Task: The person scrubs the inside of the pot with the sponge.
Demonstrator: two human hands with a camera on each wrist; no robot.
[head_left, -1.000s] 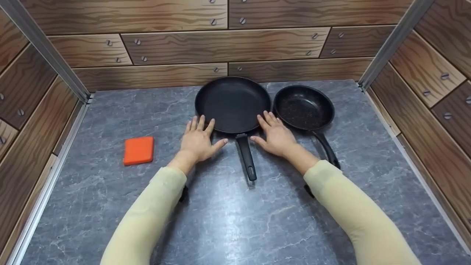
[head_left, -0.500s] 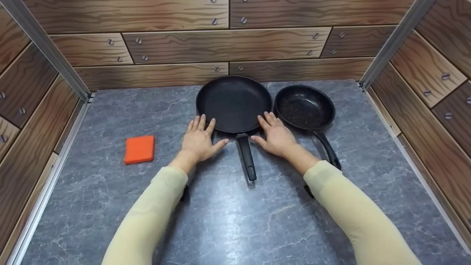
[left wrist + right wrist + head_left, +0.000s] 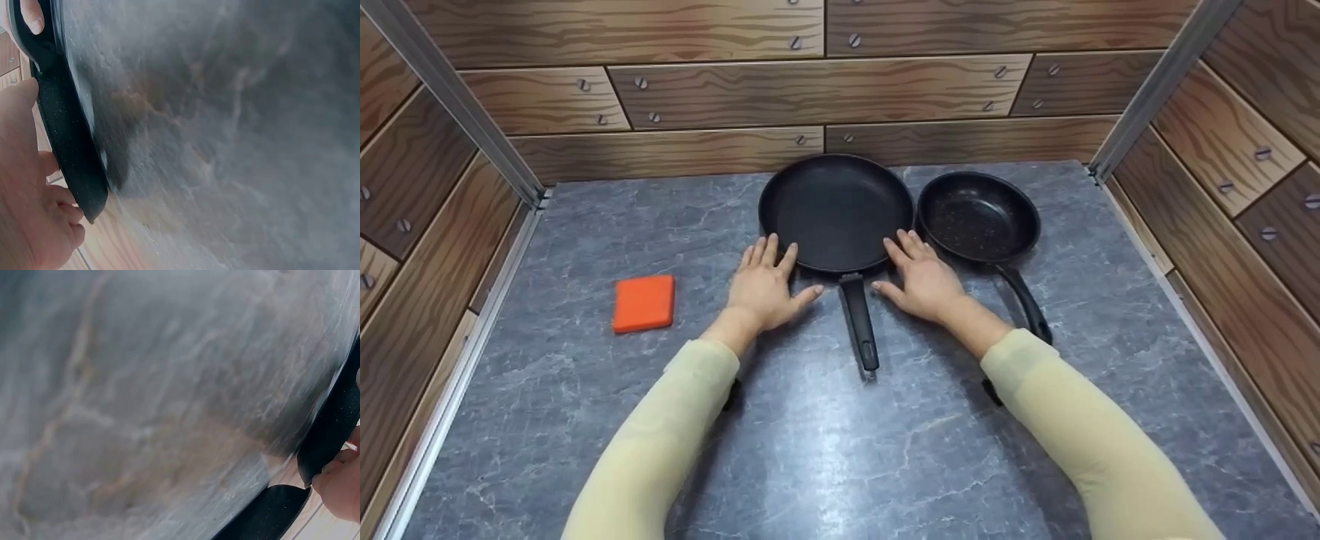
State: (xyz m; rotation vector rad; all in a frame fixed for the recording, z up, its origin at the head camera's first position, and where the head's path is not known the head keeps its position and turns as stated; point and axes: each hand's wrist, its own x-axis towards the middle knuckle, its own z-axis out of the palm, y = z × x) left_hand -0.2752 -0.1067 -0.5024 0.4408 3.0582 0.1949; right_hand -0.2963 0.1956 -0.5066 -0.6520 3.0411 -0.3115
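A large black frying pan (image 3: pixel 836 214) lies flat on the grey table near the back wall, its handle (image 3: pixel 860 322) pointing toward me. My left hand (image 3: pixel 763 291) is spread at the pan's near left edge, fingertips right at the rim. On the near right edge, my right hand (image 3: pixel 926 281) lies the same way, fingers straight. Both thumbs point in toward the handle without wrapping it. In the left wrist view, fingers (image 3: pixel 66 205) touch the pan's outer side (image 3: pixel 76 140). The right wrist view catches only part of the right hand (image 3: pixel 343 489) against the pan wall (image 3: pixel 332 427).
Close on the right of the large pan stands a smaller speckled black frying pan (image 3: pixel 979 217), its curved handle (image 3: pixel 1026 300) partly beside my right forearm. An orange square block (image 3: pixel 643 304) lies to the left. Wood-patterned walls (image 3: pixel 817 94) enclose the marbled grey table (image 3: pixel 840 465) on three sides.
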